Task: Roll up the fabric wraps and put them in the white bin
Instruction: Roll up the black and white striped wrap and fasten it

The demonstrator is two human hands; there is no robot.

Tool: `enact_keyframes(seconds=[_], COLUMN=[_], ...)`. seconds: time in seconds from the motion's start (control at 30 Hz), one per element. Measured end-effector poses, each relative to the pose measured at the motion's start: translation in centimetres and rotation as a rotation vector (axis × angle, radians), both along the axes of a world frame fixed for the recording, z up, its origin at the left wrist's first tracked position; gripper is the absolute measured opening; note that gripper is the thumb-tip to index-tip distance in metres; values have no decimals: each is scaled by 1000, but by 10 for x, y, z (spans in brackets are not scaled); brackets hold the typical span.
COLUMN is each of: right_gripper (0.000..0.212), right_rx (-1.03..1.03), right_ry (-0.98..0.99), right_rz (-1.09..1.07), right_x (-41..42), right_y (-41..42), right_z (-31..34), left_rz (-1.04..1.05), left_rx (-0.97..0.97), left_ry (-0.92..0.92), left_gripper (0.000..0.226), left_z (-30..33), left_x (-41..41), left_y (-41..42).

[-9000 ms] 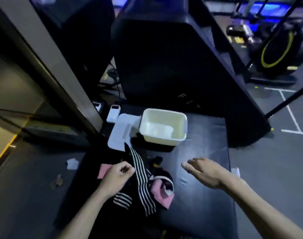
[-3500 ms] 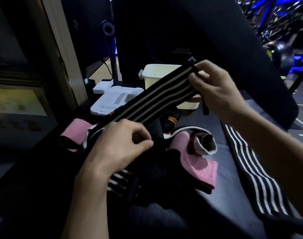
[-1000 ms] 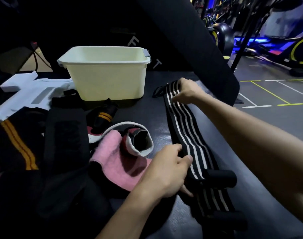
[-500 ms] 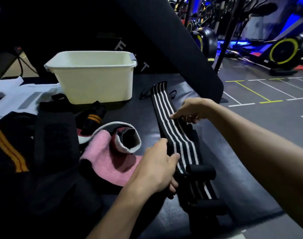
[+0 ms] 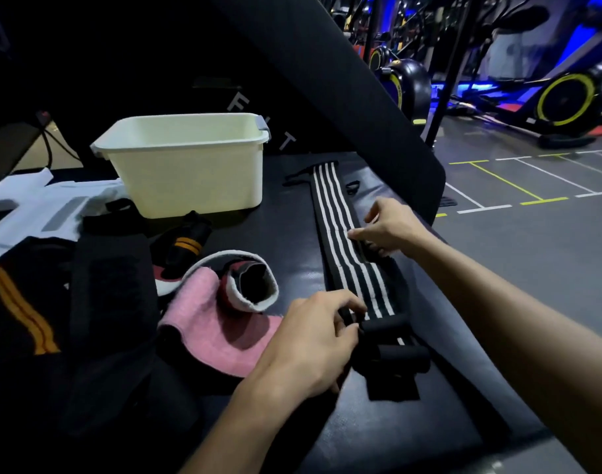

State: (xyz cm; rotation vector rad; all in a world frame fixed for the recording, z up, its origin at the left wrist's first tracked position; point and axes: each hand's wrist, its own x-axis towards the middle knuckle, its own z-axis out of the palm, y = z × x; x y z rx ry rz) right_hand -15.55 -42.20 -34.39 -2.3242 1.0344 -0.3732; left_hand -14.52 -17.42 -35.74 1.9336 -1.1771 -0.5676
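- A striped wrap (image 5: 347, 248) lies flat along the desk's (image 5: 286, 254) right side, stretching away toward the far edge.
- Left hand (image 5: 313, 340) — fingers curled, pinching the wrap's near end.
- Right hand (image 5: 388, 230) — fingertips pressing the wrap midway.
- The white bin (image 5: 186, 162) stands at the far edge, a pink wrap (image 5: 217, 323) nearer.
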Motion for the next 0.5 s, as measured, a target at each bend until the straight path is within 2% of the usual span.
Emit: enact_keyframes(seconds=[0.17, 0.27, 0.33, 0.37, 0.43, 0.5], right_gripper=[31, 30, 32, 34, 34, 25], right_rx=[175, 241, 290, 268, 87, -59], right_ry=[-200, -329, -344, -314, -219, -183], right_rz=[91, 86, 107, 133, 190, 214], right_x=[-69, -116, -143, -154, -169, -176], right_y=[40, 73, 99, 111, 130, 144], right_z=[-3, -8, -11, -13, -17, -19], left_rz=[-53, -68, -93, -98, -89, -78], left_rx=[19, -1, -20, -37, -85, -143], left_ry=[-186, -184, -163, -152, -159, -175], left_gripper=[34, 35, 31, 27, 22, 15], left_z=[1, 2, -2, -3, -6, -7], left_x=[-1, -5, -9, -11, -13, -14], left_y=[4, 9, 13, 14, 17, 18])
